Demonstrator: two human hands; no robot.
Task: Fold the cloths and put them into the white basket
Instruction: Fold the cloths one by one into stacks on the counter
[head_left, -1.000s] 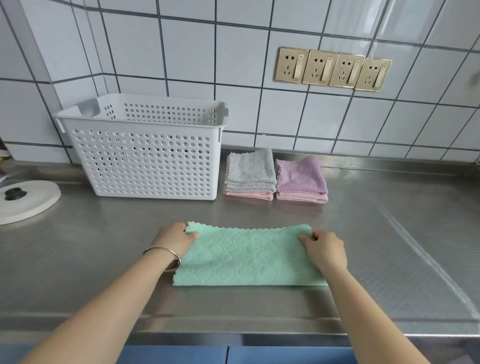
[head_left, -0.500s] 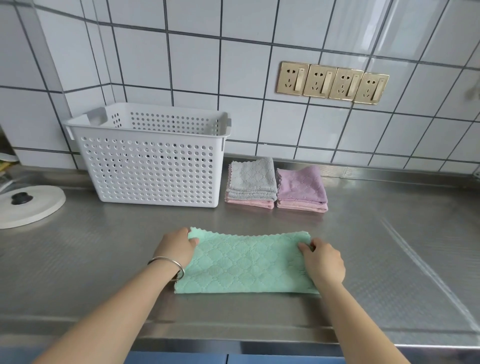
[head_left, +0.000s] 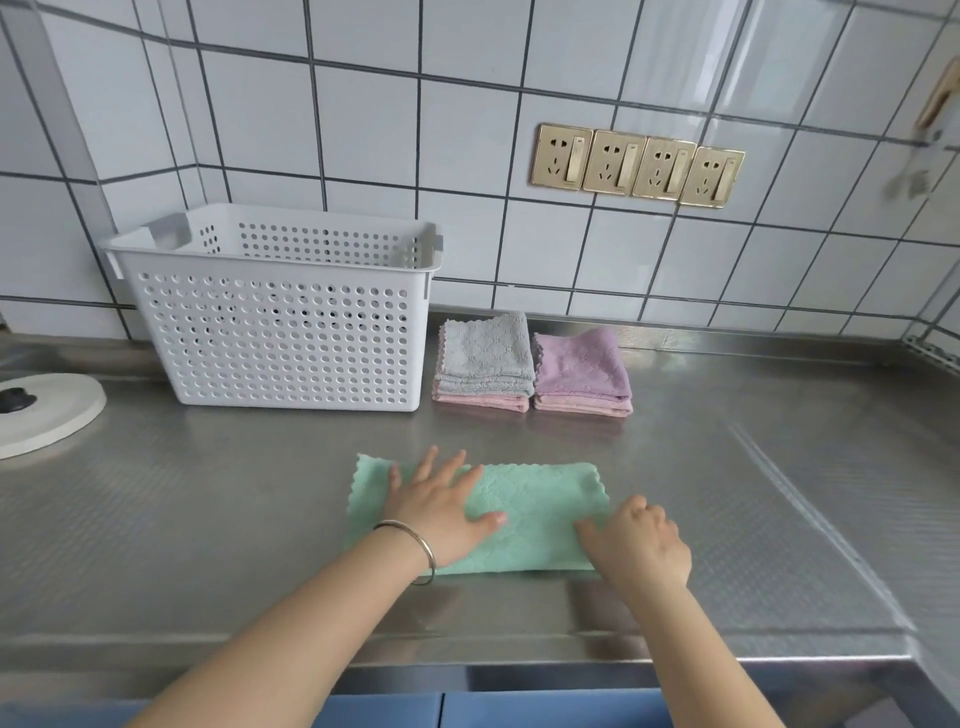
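Left hand (head_left: 441, 512) flat, fingers spread, pressing on green cloth (head_left: 524, 519); right hand (head_left: 641, 545) curled at the cloth's right end, grip not clear. Cloth lies folded on near counter (head_left: 208, 519), long axis left-right. Basket (head_left: 280, 332) far left, contents not visible. Two folded stacks (head_left: 532, 364) just right of it.

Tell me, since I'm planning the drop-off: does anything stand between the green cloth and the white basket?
Nothing visible does. The green cloth lies under both hands on the bare steel counter; the white basket stands behind it to the left, top open. The folded stacks sit right of the basket, off that path.
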